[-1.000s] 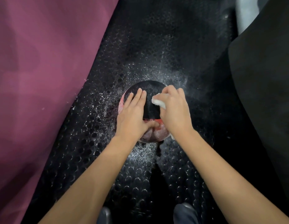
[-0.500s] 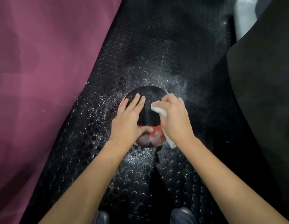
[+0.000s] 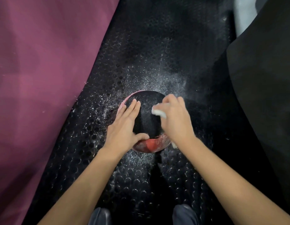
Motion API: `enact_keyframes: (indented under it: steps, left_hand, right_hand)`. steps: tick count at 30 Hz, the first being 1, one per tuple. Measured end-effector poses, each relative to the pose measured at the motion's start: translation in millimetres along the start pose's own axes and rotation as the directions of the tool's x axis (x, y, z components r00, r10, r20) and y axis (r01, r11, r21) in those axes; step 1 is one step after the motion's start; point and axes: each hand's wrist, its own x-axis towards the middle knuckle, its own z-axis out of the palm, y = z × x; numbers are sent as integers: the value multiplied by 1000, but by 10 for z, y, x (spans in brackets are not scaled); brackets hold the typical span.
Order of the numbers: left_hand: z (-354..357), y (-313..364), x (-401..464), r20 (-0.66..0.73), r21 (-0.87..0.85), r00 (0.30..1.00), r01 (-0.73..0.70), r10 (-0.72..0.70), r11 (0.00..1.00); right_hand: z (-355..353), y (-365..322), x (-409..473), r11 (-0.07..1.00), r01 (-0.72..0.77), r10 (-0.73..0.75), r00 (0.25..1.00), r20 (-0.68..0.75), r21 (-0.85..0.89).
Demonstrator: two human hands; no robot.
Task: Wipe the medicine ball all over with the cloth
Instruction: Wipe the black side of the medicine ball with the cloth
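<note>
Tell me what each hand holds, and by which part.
Right hand grips the white cloth, bunched in its fingers. Left hand lies flat on the medicine ball, gripping nothing.

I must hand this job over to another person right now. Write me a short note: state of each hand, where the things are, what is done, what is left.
Left hand: flat, fingers straight, resting on the left side of the medicine ball to steady it.
Right hand: grips the white cloth and presses it on the ball's upper right.
The ball sits on the black studded mat, with white powder scattered around it.
Done: the black top looks mostly clean.
Left: the red near side shows a white film; the underside is hidden. Probably turn the ball and wipe those parts.
</note>
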Motion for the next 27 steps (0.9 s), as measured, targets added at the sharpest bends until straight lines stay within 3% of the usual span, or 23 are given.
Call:
enact_keyframes:
  steps: [3,7,12,16,22,25,27]
  left_hand:
    - [29,7,27,-33,-12,999,11,-12,1000]
    - [76,-19,-4,-54,-16,998,23,-23,1000]
    - [81,39,56,-87,14,996,5,-4,1000]
    - [83,78,57,-87,23,996,8,-6,1000]
    - [188,195,2,-69,92,997,-13,20,996]
    - [195,232,-3,-60,112,998,-25,32,993]
    - [209,269,-13,-57,134,997,-43,51,990]
  right_hand:
    - [25,-38,50,998,-59,58,998,-24,-24]
    - [39,-93,-231,992,127,-126,991,55,-13]
    - [-10,-69,71,999,-36,36,999,13,-3]
    - [-32,-166,-184,995,92,-88,992,87,-44]
    - [-27,157,290,983,-164,165,986,4,-82]
    - [-59,67,-62,1000,-13,13,1000,26,-19]
    - [-105,169,-71,999,7,-9,999,51,41]
